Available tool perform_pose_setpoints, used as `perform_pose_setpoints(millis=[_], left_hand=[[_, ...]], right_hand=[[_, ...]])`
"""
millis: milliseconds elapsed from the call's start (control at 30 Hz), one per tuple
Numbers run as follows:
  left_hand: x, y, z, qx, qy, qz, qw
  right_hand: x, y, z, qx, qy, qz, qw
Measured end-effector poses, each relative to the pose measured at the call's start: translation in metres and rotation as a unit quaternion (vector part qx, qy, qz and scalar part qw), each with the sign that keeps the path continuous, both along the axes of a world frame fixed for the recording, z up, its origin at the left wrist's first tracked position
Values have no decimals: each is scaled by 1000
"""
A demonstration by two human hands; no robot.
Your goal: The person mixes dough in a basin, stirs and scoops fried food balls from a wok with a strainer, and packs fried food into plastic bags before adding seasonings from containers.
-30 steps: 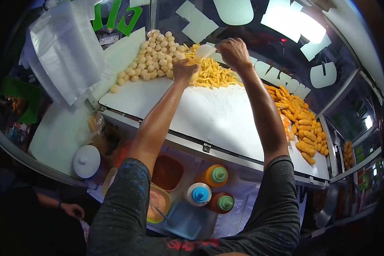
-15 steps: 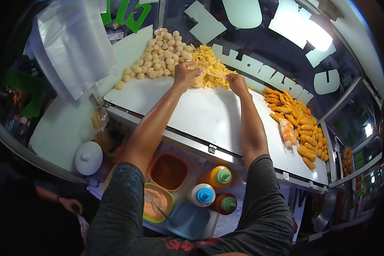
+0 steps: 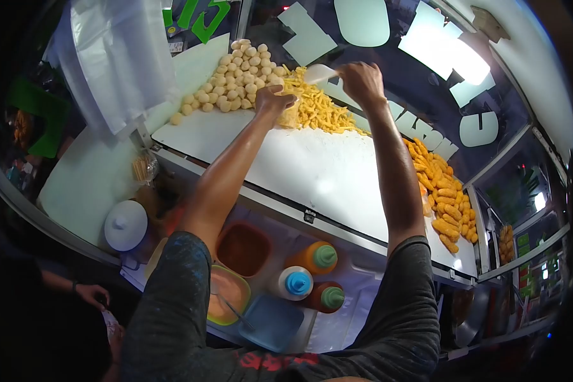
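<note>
A heap of yellow fries (image 3: pixel 328 109) lies at the back of the white counter (image 3: pixel 312 165). My left hand (image 3: pixel 274 102) is closed on a clear plastic bag (image 3: pixel 289 116) with fries in it, at the heap's left side. My right hand (image 3: pixel 363 83) grips a pale scoop (image 3: pixel 320 73) by its handle, raised above the back of the fries. Pale round balls (image 3: pixel 239 76) are piled to the left, close behind my left hand.
Orange breaded sticks (image 3: pixel 445 197) lie at the counter's right end. Below the front edge stand squeeze bottles (image 3: pixel 297 283), a sauce tub (image 3: pixel 243 248) and a tub of pinkish sauce (image 3: pixel 228 294). Plastic bags (image 3: pixel 118 63) hang at left. Another person's hand (image 3: pixel 92 296) shows lower left.
My right hand has risen with the scoop, up and away from the fries. My left hand stays by the heap with the bag. The view has shifted slightly.
</note>
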State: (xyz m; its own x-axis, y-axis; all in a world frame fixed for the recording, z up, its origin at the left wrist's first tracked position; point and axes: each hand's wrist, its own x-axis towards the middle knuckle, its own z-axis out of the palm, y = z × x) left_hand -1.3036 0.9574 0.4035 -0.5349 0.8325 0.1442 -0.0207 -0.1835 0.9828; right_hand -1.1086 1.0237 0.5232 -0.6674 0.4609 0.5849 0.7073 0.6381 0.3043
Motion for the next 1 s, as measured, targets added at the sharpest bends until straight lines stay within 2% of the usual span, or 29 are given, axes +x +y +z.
perform_pose_setpoints(millis=[33, 67, 100, 133, 167, 200, 233, 267, 300, 367, 467, 567, 600, 633, 700, 767, 867, 967, 1000], left_hand=[[-6, -6, 0, 10, -31, -15, 999], [-11, -19, 5, -11, 12, -17, 1000], [-15, -24, 4, -14, 1, -32, 999], [-19, -27, 3, -16, -12, -46, 999], [-23, -29, 2, -17, -24, -59, 998], [-25, -34, 7, -29, -9, -71, 997], [-24, -36, 8, -13, -8, -72, 997], [-21, -36, 10, 4, -6, -72, 997], [-18, -37, 11, 19, -5, -72, 997], [-15, -39, 16, 20, 14, -71, 997], [-18, -32, 14, 20, 19, -65, 998], [-18, -15, 13, 6, 21, -60, 998], [-14, -13, 20, -11, 24, -59, 998], [-11, -9, 24, -28, 28, -57, 998], [-13, 11, 21, -51, 74, -49, 995], [-8, 19, 22, -48, 75, -30, 996], [15, 3, 35, -7, 26, -8, 1000], [7, 0, 24, -30, 41, 0, 999], [2, -2, 21, -25, 41, -12, 999]], right_hand=[[6, -2, 4, -171, -18, -110, 979], [17, 35, -32, -198, 38, -110, 973], [21, 58, -53, -357, -89, -92, 925], [20, 54, -77, -453, -78, -106, 882], [15, 27, -89, -511, -24, -96, 854], [5, 42, -127, -558, 72, -88, 822], [-1, 67, -175, -418, 79, 1, 905], [-11, 69, -200, -374, 131, -37, 917], [-16, 52, -200, -380, 202, -62, 901], [-13, 47, -205, -380, 231, -25, 895], [0, 44, -185, -378, 247, 31, 892], [6, 43, -134, -355, 239, 33, 903], [9, 52, -123, -284, 251, 90, 921], [10, 39, -95, -301, 258, 91, 914], [10, 49, -62, -242, 236, 130, 932], [4, 28, -20, -191, 151, 92, 966], [-10, -9, 9, 46, -25, 112, 992], [8, 9, 5, 21, -32, -39, 998], [25, 11, 5, -77, -54, -128, 987]])
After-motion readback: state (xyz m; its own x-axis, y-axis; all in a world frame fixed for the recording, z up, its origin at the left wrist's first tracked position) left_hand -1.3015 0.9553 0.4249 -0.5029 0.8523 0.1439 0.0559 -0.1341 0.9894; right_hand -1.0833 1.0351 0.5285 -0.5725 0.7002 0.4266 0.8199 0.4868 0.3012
